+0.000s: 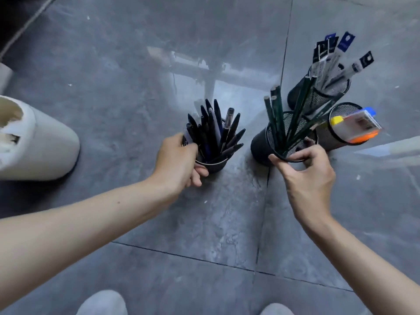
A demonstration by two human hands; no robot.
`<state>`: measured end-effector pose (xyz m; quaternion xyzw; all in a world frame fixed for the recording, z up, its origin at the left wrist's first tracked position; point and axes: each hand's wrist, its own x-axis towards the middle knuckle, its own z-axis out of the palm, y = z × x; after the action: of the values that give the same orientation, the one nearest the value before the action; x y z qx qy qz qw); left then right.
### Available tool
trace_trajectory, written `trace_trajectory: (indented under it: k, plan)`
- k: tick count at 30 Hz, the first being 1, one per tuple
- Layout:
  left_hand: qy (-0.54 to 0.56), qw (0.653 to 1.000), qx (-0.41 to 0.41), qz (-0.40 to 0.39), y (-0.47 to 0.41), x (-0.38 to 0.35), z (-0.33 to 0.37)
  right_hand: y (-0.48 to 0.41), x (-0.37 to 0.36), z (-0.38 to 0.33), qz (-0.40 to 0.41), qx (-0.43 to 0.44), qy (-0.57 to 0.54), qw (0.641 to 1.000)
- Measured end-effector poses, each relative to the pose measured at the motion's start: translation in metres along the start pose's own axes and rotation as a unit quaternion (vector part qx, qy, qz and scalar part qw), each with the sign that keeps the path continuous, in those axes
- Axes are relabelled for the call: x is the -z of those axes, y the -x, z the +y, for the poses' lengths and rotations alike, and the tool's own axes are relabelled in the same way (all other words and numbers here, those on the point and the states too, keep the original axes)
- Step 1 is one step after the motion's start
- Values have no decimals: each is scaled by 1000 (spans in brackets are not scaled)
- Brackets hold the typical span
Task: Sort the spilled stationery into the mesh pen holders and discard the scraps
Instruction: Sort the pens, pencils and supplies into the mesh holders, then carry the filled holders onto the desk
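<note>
White bin (34,142) far left on the floor; left hand (179,160) is curled round the holder of black pens (216,165), right hand (306,178) pinches the near rim of the mesh holder w/ green pencils (259,146) — both holders upright, near each other. To shift them well: keep each vertical, slow moves — splayed pencils look top-heavy & could tip.

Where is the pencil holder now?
The pencil holder stands right of centre in the head view, the right hand pinching its rim, the pen holder at its left.
</note>
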<state>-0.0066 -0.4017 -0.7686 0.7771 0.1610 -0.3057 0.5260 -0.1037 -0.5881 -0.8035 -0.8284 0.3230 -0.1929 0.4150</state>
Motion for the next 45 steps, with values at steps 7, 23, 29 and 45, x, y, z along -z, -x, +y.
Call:
trace_trajectory:
  k: [7,23,29,45]
  plan:
    - [43,995,78,53,62,36,21,30,23,-86,-19,-38,-5,999]
    - [48,984,166,45,291,142,259,45,223,-381,-62,-111,-6,992]
    - [75,986,135,65,392,203,374,30,303,-514,-160,-27,16,987]
    - [266,935,64,226,517,350,480,-10,319,-738,-322,162,4,933]
